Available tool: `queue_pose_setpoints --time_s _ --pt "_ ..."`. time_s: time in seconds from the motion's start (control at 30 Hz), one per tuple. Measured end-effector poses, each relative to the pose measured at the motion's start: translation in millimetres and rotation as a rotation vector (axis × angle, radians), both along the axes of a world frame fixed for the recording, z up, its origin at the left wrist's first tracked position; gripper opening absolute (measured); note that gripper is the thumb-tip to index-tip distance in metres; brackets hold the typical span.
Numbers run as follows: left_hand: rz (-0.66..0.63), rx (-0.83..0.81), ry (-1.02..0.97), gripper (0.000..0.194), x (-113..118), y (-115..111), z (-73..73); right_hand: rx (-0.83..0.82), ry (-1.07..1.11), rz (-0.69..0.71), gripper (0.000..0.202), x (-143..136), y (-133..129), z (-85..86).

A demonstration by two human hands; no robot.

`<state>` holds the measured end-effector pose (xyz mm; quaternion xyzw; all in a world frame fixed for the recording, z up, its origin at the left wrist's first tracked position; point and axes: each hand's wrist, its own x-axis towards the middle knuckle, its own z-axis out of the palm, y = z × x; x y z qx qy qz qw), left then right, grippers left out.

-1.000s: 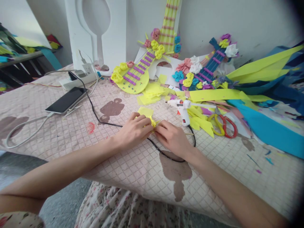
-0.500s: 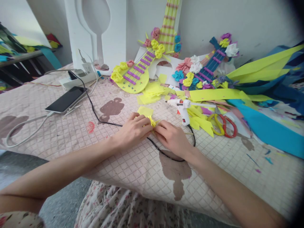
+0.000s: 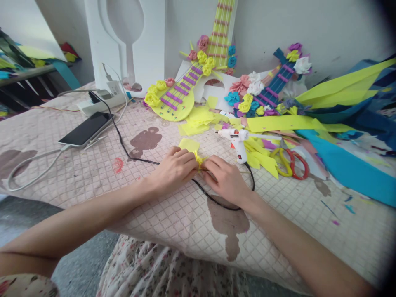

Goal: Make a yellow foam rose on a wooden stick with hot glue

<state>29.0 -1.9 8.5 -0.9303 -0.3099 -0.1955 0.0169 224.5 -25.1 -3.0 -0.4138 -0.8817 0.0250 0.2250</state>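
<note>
Between my two hands is a small crumpled piece of yellow crepe paper (image 3: pixel 198 158), partly hidden by fingers. My left hand (image 3: pixel 179 165) is closed, its fingertips pinching the paper from the left. From the right, my right hand (image 3: pixel 224 177) closes on a thin wooden stick (image 3: pixel 246 172), which runs out past the hand; its fingertips touch the paper's edge. A flat yellow paper square (image 3: pixel 189 144) lies just beyond the left fingers. Behind my right hand a white glue gun (image 3: pixel 238 144) rests on its side, its black cord (image 3: pixel 204 192) passing under both hands.
Scissors (image 3: pixel 291 163) and yellow scraps (image 3: pixel 262 159) lie right of the glue gun. Paper-flowered guitar shapes (image 3: pixel 173 101) stand at the back near blue and yellow paper strips (image 3: pixel 355 161). A phone (image 3: pixel 86 128) and power strip (image 3: pixel 102 101) sit on the left of the quilted cloth (image 3: pixel 185 218).
My right fingers have shifted slightly at the paper, and more of the thin stick shows between the hands. The left hand stays nearly in place.
</note>
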Motion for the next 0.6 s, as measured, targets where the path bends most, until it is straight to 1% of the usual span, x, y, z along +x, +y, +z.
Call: queue_pose_setpoints --time_s 0.17,0.37,0.6 --pt "-0.002 -0.006 -0.009 0.019 0.7 -1.6 1.7 0.015 -0.014 -0.010 0.017 -1.4 0.4 -0.6" --pt "0.004 -0.004 -0.006 0.016 1.0 -0.8 0.8 0.055 -0.030 -0.008 0.016 -0.6 1.0 -4.2" --pt "0.000 -0.014 -0.013 0.016 1.0 -1.2 1.1 0.056 -0.021 -0.005 0.015 -0.9 1.4 -4.0"
